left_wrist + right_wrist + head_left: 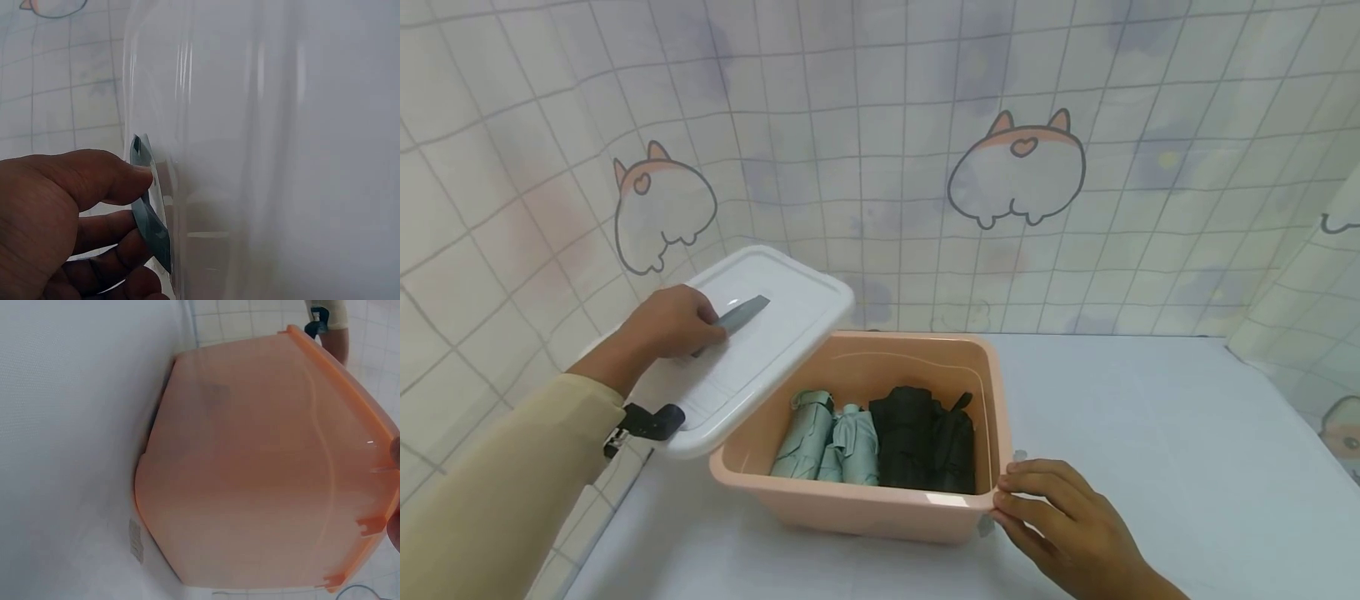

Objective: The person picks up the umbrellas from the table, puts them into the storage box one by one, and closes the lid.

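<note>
My left hand (pixel 681 323) grips the grey handle (pixel 743 313) of a white lid (pixel 782 292), its thumb and fingers curled round the strip. Tilted, the lid hangs above the left side of a peach plastic bin (pixel 857 521). Inside the bin lie folded umbrellas: pale green ones (pixel 807 433) on the left, black ones (pixel 906 437) on the right. At the bin's front right corner, the fingertips of my right hand (pixel 1067 521) touch the rim, fingers extended. The right wrist view shows the bin's outer wall (pixel 250 462) and only a bit of the fingers.
The bin stands on a table with a white cover (pixel 1112 417). Behind it and to the left hangs a checked curtain (pixel 880 167) with cartoon animal prints. A small grey patch (pixel 987 525) shows on the table by the bin's right corner.
</note>
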The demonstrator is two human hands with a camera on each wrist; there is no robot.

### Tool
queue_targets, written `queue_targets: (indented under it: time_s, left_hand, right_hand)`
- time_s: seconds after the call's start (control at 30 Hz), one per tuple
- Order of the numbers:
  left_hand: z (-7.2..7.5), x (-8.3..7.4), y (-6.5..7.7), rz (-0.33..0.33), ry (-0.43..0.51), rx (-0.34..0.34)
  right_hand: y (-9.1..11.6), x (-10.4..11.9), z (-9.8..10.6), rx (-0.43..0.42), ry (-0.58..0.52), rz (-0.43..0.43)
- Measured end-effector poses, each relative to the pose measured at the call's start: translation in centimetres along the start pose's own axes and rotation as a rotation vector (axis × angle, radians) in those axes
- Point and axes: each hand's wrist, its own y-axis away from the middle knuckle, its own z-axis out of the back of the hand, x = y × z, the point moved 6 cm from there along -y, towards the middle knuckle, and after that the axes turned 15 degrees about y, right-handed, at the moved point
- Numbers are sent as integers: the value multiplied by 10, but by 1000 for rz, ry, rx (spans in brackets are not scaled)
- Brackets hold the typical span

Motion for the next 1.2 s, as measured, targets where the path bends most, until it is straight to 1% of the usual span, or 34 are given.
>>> queue_targets:
  time_s: [0.23,0.4,0.57,0.7,1.07,1.2]
  left_hand:
    - [-6,-2,-1,5,-9,23]
    - [-10,-3,0,11,-13,64]
    - [-12,-6,2,-15,-30,89]
    - [-15,-11,3,-38,-42,99]
    - [-25,-19,6,-57,-50,123]
    - [-28,-24,8,-68,-47,132]
  right_hand:
    - [1,0,0,-8,4,3]
    - [2,0,0,-12,1,5]
    - [4,0,-1,11,14,-2]
    - [3,0,-1,-7,10,8]
    - [-2,1,0,-31,-6,17]
    - [-2,1,1,-18,6,7]
